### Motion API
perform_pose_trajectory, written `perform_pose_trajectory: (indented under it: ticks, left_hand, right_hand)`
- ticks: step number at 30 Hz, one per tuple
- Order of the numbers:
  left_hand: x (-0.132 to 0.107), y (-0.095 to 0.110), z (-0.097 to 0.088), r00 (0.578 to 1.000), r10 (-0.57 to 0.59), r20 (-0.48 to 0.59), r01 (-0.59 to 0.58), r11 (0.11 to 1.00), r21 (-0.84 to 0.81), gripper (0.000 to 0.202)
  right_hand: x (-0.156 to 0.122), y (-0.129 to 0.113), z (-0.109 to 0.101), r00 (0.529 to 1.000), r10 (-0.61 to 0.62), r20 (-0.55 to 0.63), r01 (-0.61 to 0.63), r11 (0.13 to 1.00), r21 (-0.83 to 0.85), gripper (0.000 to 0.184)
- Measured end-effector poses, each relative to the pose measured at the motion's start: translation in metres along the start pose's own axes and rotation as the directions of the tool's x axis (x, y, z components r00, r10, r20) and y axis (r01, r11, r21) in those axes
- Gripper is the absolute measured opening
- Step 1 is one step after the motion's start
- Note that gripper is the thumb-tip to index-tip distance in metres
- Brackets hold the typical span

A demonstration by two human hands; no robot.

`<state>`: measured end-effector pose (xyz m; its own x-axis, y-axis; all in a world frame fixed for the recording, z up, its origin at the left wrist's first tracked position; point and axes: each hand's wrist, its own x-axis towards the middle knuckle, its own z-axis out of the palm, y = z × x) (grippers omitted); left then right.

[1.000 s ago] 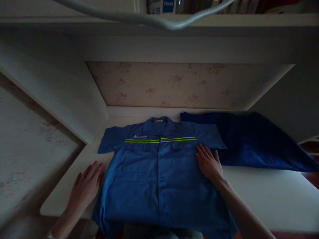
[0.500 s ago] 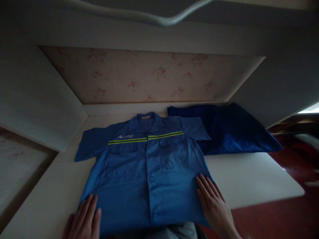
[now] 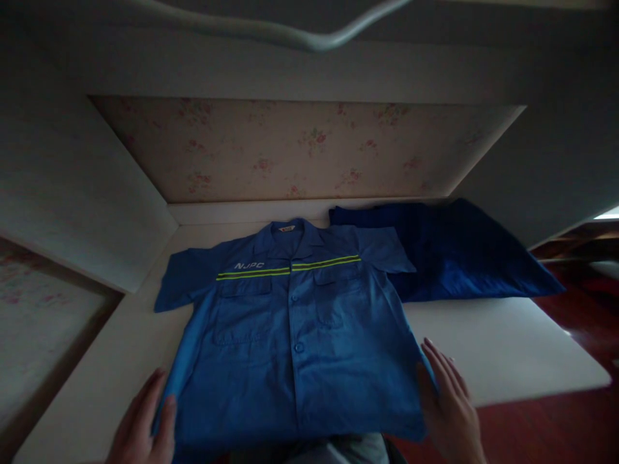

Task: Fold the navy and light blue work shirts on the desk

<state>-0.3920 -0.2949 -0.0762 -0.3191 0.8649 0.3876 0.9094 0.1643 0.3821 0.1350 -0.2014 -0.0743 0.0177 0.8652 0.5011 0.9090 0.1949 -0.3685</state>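
A blue short-sleeved work shirt [image 3: 261, 374] lies spread front up, collar away from me. It has two chest pockets, a row of buttons, yellow-green stripes and the letters NJPC. My left hand [image 3: 145, 422] is at the shirt's lower left edge, thumb over the cloth and fingers outside it. At the lower right edge, my right hand [image 3: 449, 403] stands on its side, with the cloth's edge between thumb and fingers. Both hands look open, thumbs apart from fingers; whether they press the cloth is unclear. The nearest hem is partly out of sight.
A dark blue folded cloth or garment [image 3: 464, 258] lies at the back right, partly under the shirt's sleeve. The white tabletop [image 3: 503, 348] ends at the right above a red floor [image 3: 532, 419]. White panels and a floral back wall [image 3: 309, 151] enclose the table.
Both hands have gone from lying flat on the shirt to its side edges, moving outward and turning onto their sides. The view has shifted slightly.
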Motion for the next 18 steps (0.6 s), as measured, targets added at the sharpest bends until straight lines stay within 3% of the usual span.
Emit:
perform_pose_trajectory:
  ticks: [3, 5, 7, 11, 14, 16, 18]
  left_hand:
    - [0.054, 0.049, 0.019, 0.994, 0.102, 0.042, -0.097, 0.989, -0.110, 0.050]
    - [0.103, 0.067, 0.036, 0.985, 0.169, 0.045, -0.160, 0.974, -0.158, 0.046]
    - [0.156, 0.073, 0.057, 0.978, 0.195, 0.079, -0.182, 0.972, -0.149, 0.050]
    - [0.239, 0.068, 0.099, 0.938, 0.116, 0.326, -0.138, 0.989, 0.047, 0.061]
    - [0.264, 0.056, 0.120, 0.912, 0.049, 0.407, -0.109, 0.986, 0.126, 0.064]
    - [0.268, 0.044, 0.125, 0.899, 0.014, 0.438, -0.098, 0.981, 0.169, 0.064]
    - [0.269, 0.029, 0.124, 0.892, -0.011, 0.451, -0.095, 0.972, 0.213, 0.063]
  right_hand:
    - [0.050, -0.041, 0.020, 0.986, -0.145, 0.080, 0.128, 0.975, 0.180, 0.041]
    - [0.095, -0.060, 0.039, 0.968, -0.227, 0.107, 0.200, 0.956, 0.214, 0.037]
    - [0.143, -0.072, 0.061, 0.953, -0.242, 0.180, 0.211, 0.962, 0.172, 0.037]
    - [0.220, -0.080, 0.108, 0.904, -0.150, 0.401, 0.157, 0.988, 0.017, 0.046]
    - [0.246, -0.078, 0.139, 0.819, -0.088, 0.567, 0.159, 0.984, -0.077, 0.054]
    - [0.249, -0.074, 0.154, 0.755, -0.062, 0.653, 0.182, 0.976, -0.118, 0.057]
    - [0.248, -0.070, 0.162, 0.726, -0.051, 0.686, 0.200, 0.970, -0.139, 0.058]
